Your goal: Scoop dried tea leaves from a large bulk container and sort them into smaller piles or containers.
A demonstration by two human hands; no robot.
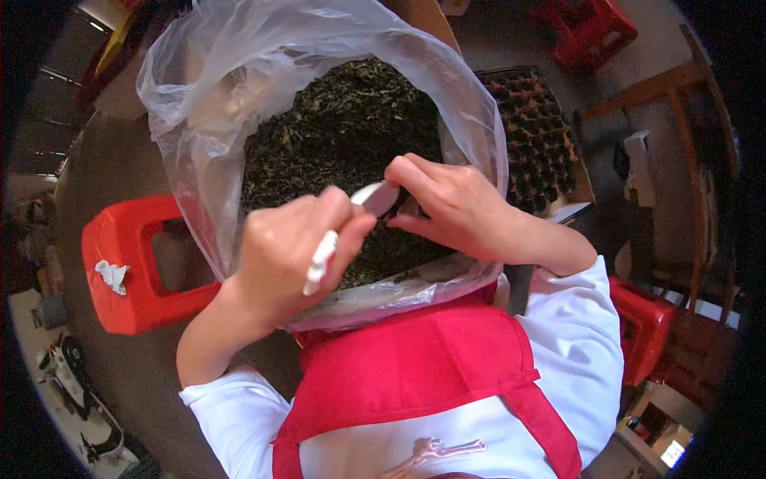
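Note:
A large clear plastic bag [215,112] stands wide open in front of me, filled with dark dried leaves that look like loose tea [343,136]. Above the leaves, my left hand [291,243] is closed around the handle of a white spoon [377,196], whose bowl points up and to the right. My right hand [455,203] is close to the spoon's bowl. Its thumb and fingers curl around something small with a pale edge, too dark and blurred to name. The spoon's bowl touches or nearly touches my right fingertips.
To the right of the bag, a tray of many small cells holding dark contents [535,136] sits in a cardboard box. A red plastic stool [120,239] with crumpled white tissue [112,275] stands at left. More red stools [590,36] are at the far right and near right.

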